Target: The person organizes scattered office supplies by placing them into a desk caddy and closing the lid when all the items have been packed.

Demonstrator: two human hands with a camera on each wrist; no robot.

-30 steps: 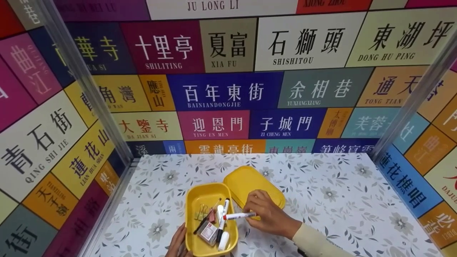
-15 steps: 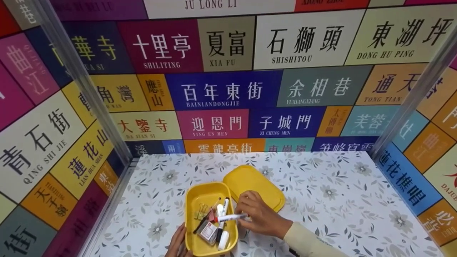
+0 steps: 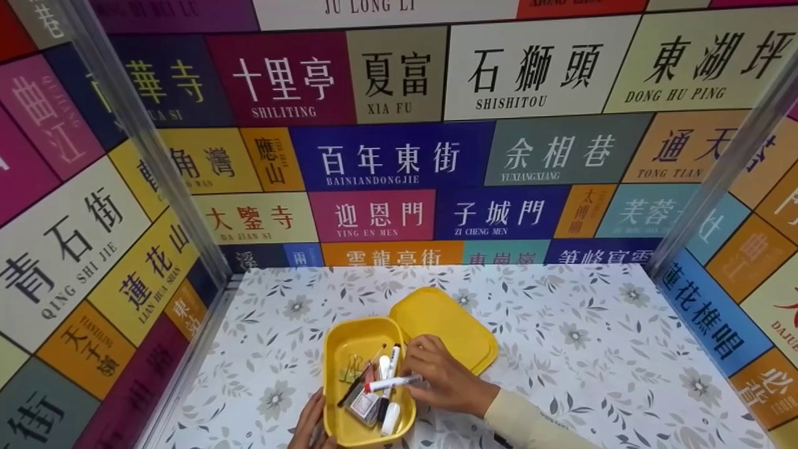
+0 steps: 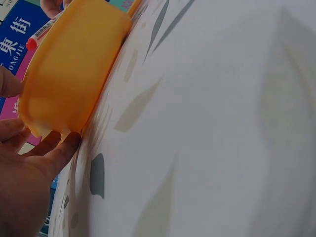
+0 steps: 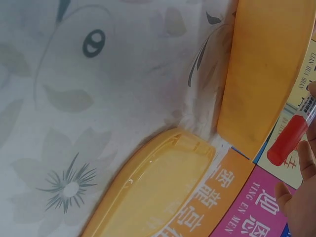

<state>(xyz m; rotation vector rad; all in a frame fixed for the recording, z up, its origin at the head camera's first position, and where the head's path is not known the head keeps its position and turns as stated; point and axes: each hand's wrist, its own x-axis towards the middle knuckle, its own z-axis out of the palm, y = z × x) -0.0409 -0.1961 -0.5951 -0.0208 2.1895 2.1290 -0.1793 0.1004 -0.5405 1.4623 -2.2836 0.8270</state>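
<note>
My right hand (image 3: 446,377) pinches a white marker (image 3: 393,383) with a red tip end, held above the right part of a yellow box (image 3: 333,355). In the right wrist view the marker's red end (image 5: 287,140) points away from the fingers. My left hand (image 3: 308,421) grips the box around its near left corner; its fingers (image 4: 61,150) lie against the outer wall in the left wrist view. Inside the box are a white-and-black marker (image 3: 388,374), a white cap-like piece (image 3: 391,419), a small labelled pack (image 3: 363,405), and a binder clip (image 3: 351,368).
A yellow lid (image 3: 430,318) lies on the table just right of the box, partly behind my right hand. The table (image 3: 561,312) has a floral cover. Walls with printed signs (image 3: 393,156) stand at the back and both sides.
My right hand has moved left with the marker, bringing its red end from the box's right rim to over the middle of the box. The left hand and box stay put.
</note>
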